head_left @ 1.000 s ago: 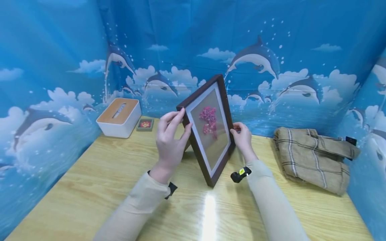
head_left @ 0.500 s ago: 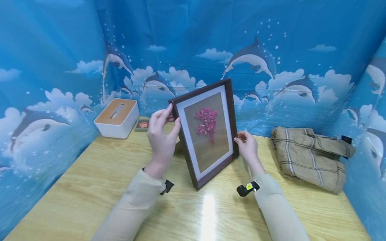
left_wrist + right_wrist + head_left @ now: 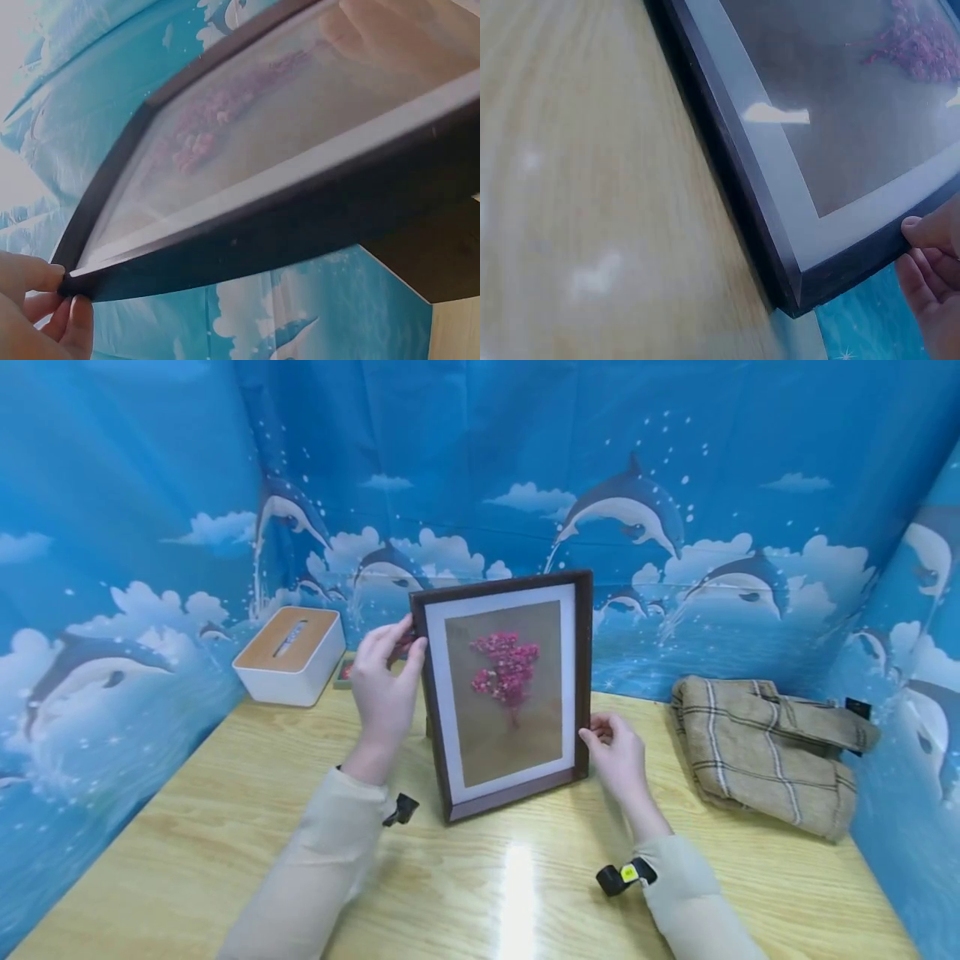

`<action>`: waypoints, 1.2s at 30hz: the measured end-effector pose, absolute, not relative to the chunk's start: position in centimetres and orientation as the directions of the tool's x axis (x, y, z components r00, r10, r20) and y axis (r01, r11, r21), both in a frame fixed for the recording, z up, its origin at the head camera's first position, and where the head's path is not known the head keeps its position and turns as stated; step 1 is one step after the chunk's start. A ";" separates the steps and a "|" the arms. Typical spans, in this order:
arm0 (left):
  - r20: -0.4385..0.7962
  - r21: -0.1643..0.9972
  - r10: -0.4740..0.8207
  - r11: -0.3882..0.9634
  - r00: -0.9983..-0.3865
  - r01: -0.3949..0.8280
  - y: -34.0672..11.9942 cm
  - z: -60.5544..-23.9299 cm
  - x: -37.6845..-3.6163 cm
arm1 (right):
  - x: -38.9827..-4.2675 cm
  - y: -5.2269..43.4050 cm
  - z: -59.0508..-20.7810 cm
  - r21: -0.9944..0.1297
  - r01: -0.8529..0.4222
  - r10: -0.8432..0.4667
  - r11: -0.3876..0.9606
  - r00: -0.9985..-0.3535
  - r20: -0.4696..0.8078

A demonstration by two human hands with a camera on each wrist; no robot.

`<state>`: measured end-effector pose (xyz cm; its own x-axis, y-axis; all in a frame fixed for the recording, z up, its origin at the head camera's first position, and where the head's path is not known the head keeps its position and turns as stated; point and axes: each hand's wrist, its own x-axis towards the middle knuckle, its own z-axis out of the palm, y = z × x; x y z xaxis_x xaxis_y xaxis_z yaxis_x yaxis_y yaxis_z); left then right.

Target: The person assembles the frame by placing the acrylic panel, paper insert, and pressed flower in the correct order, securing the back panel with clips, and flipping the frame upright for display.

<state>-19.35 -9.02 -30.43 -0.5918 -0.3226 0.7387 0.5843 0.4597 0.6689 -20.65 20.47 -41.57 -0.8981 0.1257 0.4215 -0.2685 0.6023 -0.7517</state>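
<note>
A dark brown picture frame (image 3: 437, 727) stands upright on the table, leaning back slightly, with pink dried flowers (image 3: 510, 670) behind its glass and a white mat. At its upper left corner my left hand (image 3: 386, 685) pinches the edge between thumb and fingers; the left wrist view shows the same fingertips (image 3: 79, 319) at the corner. Low on the right side, my right hand (image 3: 618, 756) pinches the frame's edge, thumb (image 3: 930, 229) in front and fingers behind. Part of a dark support flap (image 3: 427, 255) shows behind the frame in the left wrist view.
On the back left of the wooden table (image 3: 225, 827) sits a white tissue box (image 3: 288, 660) with a wooden lid. A small green-edged square item (image 3: 345, 672) beside it is partly hidden by the left hand. Folded brown plaid cloth (image 3: 765, 756) lies at the right. Dolphin-print curtains surround the table.
The picture frame has turned so that its front faces me more squarely. Its left side swung leftward with my left hand, while my right hand shifted right and nearer to me.
</note>
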 end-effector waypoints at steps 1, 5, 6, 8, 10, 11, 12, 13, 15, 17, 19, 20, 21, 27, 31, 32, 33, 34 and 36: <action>0.735 0.673 -0.325 0.460 -0.595 0.580 -9.1 -30.4 -19.4 | -20.3 20.4 -41.6 -0.749 -0.272 0.121 0.604 -0.898 0.424; 0.731 0.678 -0.324 0.447 -0.601 0.584 -9.6 -30.5 -20.0 | -19.3 20.1 -41.6 -0.738 -0.286 0.107 0.611 -0.894 0.435; 0.729 0.680 -0.323 0.443 -0.604 0.584 -9.7 -30.5 -20.2 | -19.1 20.0 -41.7 -0.734 -0.290 0.103 0.614 -0.893 0.439; 0.726 0.684 -0.321 0.432 -0.608 0.588 -10.0 -30.6 -20.5 | -18.6 19.9 -41.8 -0.727 -0.303 0.095 0.617 -0.888 0.450; 0.719 0.692 -0.318 0.417 -0.618 0.590 -10.2 -30.6 -20.8 | -18.2 19.7 -41.8 -0.726 -0.320 0.086 0.609 -0.883 0.461; 0.714 0.696 -0.316 0.409 -0.625 0.590 -10.3 -30.7 -21.0 | -17.9 19.6 -41.9 -0.725 -0.323 0.083 0.608 -0.882 0.463; 0.709 0.702 -0.312 0.402 -0.632 0.588 -10.4 -30.7 -21.1 | -17.7 19.5 -41.9 -0.728 -0.325 0.081 0.603 -0.883 0.462; 0.705 0.706 -0.308 0.395 -0.639 0.588 -10.5 -30.7 -21.2 | -17.5 19.4 -42.0 -0.734 -0.327 0.079 0.595 -0.885 0.459; 0.695 0.715 -0.302 0.385 -0.652 0.584 -10.6 -30.8 -21.4 | -17.0 19.2 -42.0 -0.743 -0.329 0.076 0.583 -0.888 0.454; 0.687 0.722 -0.302 0.384 -0.661 0.575 -10.7 -30.9 -21.6 | -16.6 19.1 -42.0 -0.750 -0.329 0.072 0.574 -0.892 0.447; 0.679 0.729 -0.305 0.388 -0.667 0.565 -10.7 -31.0 -21.7 | -16.2 19.0 -41.9 -0.752 -0.332 0.068 0.569 -0.893 0.445; 0.676 0.731 -0.306 0.390 -0.671 0.559 -10.7 -31.0 -21.8 | -16.1 19.0 -41.9 -0.750 -0.332 0.065 0.572 -0.893 0.445; 0.672 0.734 -0.308 0.392 -0.673 0.554 -10.8 -31.0 -21.9 | -15.9 19.0 -41.9 -0.751 -0.331 0.063 0.571 -0.895 0.442; 0.630 0.767 -0.319 0.397 -0.708 0.503 -11.1 -31.1 -21.9 | -15.5 19.0 -42.0 -0.742 -0.349 0.037 0.573 -0.893 0.449; 0.596 0.789 -0.331 0.410 -0.732 0.457 -11.2 -31.2 -21.9 | -15.5 19.2 -42.2 -0.731 -0.372 0.006 0.572 -0.889 0.458; 0.589 0.794 -0.336 0.412 -0.735 0.448 -11.2 -31.3 -21.9 | -15.5 19.3 -42.3 -0.725 -0.381 -0.004 0.573 -0.886 0.463; 0.580 0.799 -0.340 0.415 -0.740 0.436 -11.3 -31.3 -21.9 | -15.5 19.4 -42.3 -0.726 -0.387 -0.011 0.569 -0.886 0.464; 0.573 0.803 -0.342 0.416 -0.745 0.427 -11.3 -31.3 -21.8 | -15.6 19.5 -42.3 -0.721 -0.395 -0.019 0.569 -0.883 0.469; 0.564 0.809 -0.341 0.409 -0.752 0.421 -11.3 -31.4 -21.7 | -15.7 19.7 -42.3 -0.709 -0.414 -0.035 0.570 -0.875 0.483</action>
